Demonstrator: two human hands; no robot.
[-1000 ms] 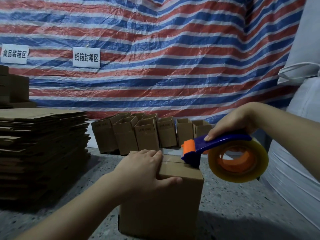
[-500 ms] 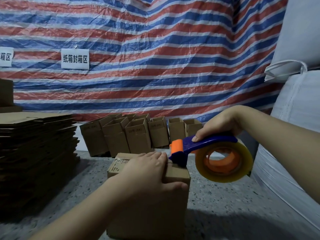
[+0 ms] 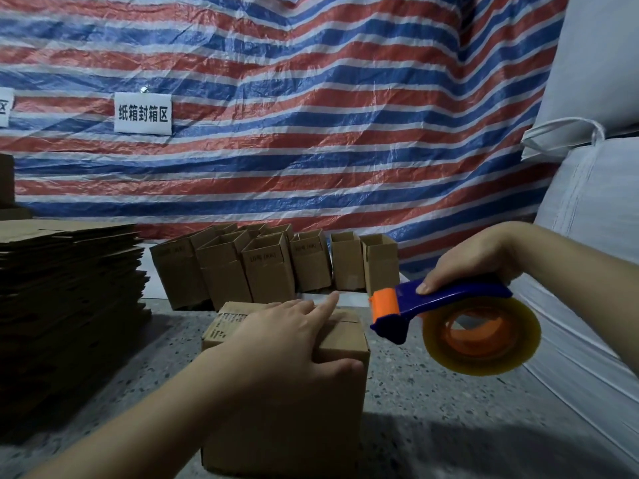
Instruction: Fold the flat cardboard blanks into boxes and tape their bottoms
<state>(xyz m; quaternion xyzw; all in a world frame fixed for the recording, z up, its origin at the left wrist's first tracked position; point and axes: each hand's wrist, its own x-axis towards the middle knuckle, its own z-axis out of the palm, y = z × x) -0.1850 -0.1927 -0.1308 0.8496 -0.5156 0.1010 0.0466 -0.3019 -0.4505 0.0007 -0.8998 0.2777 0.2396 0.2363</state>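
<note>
— What's behind the work?

— A red, white and blue striped tarp (image 3: 311, 115) hangs across the whole back, with a white sign (image 3: 142, 114) pinned on its left part. White sacks (image 3: 594, 98) are stacked along the right side. Everything stands on a speckled stone surface (image 3: 449, 392).

— Largest thing on it?

— A stack of flat cardboard blanks (image 3: 69, 299) at the left edge, well apart from the box in work. Along the back, against the tarp, a cluster of folded boxes (image 3: 269, 267) stands upright with open tops.

— And the one being taped?

— The box (image 3: 342, 344) stands near the front, in the middle, its closed flaps facing up. Bare surface lies open to its right as far as the sacks, and a narrower strip separates it from the blanks.

— The hands?

— The left hand (image 3: 287, 337) lies flat on the box top, fingers straight, thumb down over the near edge, pressing and not clenched. The right hand (image 3: 473, 261) is wrapped around the blue handle of the tape dispenser (image 3: 446, 312), grasping it. Its orange-and-blue nose hangs just beside the box's right top edge, apart from it, and the tape roll (image 3: 484, 337) is clear of the surface.
</note>
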